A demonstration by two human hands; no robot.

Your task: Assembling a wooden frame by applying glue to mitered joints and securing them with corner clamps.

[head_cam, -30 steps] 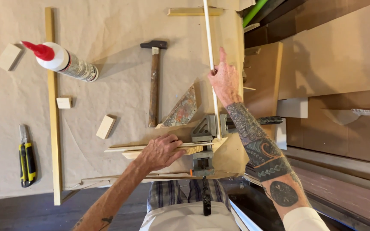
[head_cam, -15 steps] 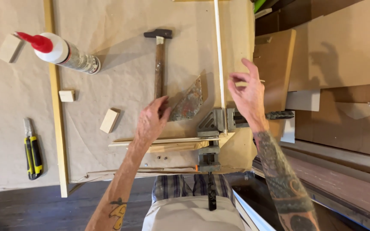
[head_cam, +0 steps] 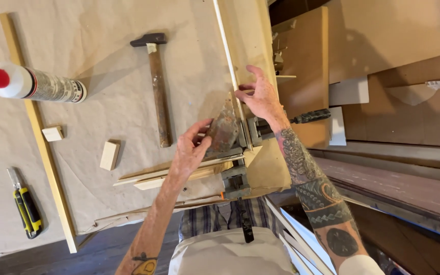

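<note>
A metal corner clamp (head_cam: 248, 133) sits near the table's front edge and holds two thin wooden strips at a right angle. One long strip (head_cam: 226, 56) runs away from me. The other strip (head_cam: 179, 170) runs left. My left hand (head_cam: 192, 147) rests on the left strip, its fingertips touching the rusty triangular plate (head_cam: 222, 130) of the clamp. My right hand (head_cam: 263, 99) lies with spread fingers on the long strip just above the clamp.
A hammer (head_cam: 158, 86) lies left of the clamp. A glue bottle (head_cam: 31, 84) with a red cap, two small wood blocks (head_cam: 110, 155), a long wooden slat (head_cam: 36, 127) and a yellow utility knife (head_cam: 26, 206) lie on the paper-covered table. Brown boards (head_cam: 383, 46) are stacked at the right.
My left hand has moved up from the left strip to the clamp's triangular plate. My right hand has slid down the long strip toward the clamp.
</note>
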